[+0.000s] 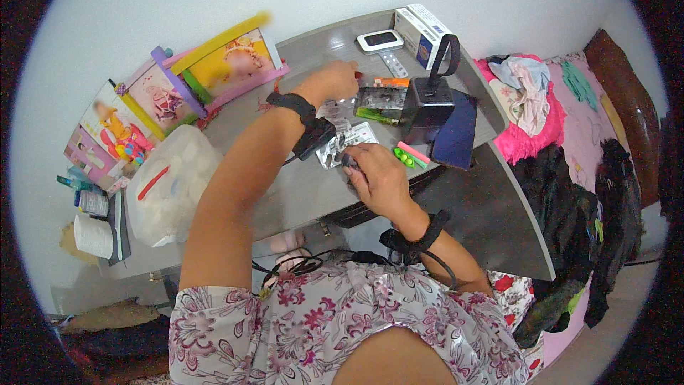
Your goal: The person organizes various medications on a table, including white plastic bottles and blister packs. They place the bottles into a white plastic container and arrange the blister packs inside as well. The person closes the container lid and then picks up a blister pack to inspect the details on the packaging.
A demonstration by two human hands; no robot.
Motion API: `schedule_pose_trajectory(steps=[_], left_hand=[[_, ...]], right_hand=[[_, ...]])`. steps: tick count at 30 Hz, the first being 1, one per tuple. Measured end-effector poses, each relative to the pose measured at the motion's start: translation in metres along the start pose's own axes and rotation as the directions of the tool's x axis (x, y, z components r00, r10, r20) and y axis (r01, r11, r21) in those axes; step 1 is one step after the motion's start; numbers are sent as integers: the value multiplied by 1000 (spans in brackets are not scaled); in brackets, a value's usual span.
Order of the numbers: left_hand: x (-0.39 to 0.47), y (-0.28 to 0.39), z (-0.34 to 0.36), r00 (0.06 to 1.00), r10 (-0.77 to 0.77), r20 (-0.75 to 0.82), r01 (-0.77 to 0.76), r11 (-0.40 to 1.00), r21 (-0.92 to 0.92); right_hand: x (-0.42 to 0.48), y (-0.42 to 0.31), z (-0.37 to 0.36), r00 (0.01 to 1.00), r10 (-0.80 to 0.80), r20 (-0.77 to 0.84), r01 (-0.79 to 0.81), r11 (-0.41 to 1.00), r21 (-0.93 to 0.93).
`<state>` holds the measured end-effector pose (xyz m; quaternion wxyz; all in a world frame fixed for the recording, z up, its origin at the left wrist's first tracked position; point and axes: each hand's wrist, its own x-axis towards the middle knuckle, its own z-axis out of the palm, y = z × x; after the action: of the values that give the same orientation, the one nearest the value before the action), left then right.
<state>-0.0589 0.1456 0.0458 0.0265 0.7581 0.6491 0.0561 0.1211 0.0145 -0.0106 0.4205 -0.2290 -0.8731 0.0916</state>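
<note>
My left hand (pixel 337 81) reaches across the desktop, its fingers curled beside a small dark red item (pixel 358 78). Whether it holds that item cannot be seen. Just under the hand lies a clear plastic wrapper (pixel 342 109). Nearer to me, my right hand (pixel 380 175) has its thumb and fingers closed around a small dark object (pixel 350 161), mostly hidden by the fingers. That hand rests over a silver foil packet with printing (pixel 359 134). Right of the left hand are a dark clear-topped packet (pixel 380 98), a green packet (pixel 378 115) and an orange packet (pixel 391 82).
A black box-shaped device with a strap (pixel 427 101) stands on a dark blue flat piece (pixel 457 131). Near the front edge lie a green pea-pod toy (pixel 403 158) and pink stick (pixel 413 154). Medicine boxes (pixel 419 37), picture frames (pixel 230 67) and a filled plastic bag (pixel 173 192) surround the area.
</note>
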Motion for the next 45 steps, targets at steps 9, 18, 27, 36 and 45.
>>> schedule_pose_trajectory(steps=[9, 18, 27, 36, 45], left_hand=[[-11, 15, -22, 972, 210, 102, -214, 976, 26], [-15, 16, -41, 962, 121, 243, -145, 986, 81], [-108, -7, -112, 962, 272, 41, -274, 938, 213], [-248, 16, -191, 945, -321, -61, 324, 944, 66], [-316, 14, -88, 842, -459, -283, 535, 777, 331]], right_hand=[[-6, -7, -5, 998, -41, -49, 40, 999, -27], [-6, -3, -3, 1000, -3, -25, 3, 1000, 8], [1, 20, -3, 998, 62, 20, -63, 995, 73], [-7, 61, -2, 996, 88, 7, -88, 979, 181], [-12, 94, -2, 992, 121, 37, -125, 977, 173]])
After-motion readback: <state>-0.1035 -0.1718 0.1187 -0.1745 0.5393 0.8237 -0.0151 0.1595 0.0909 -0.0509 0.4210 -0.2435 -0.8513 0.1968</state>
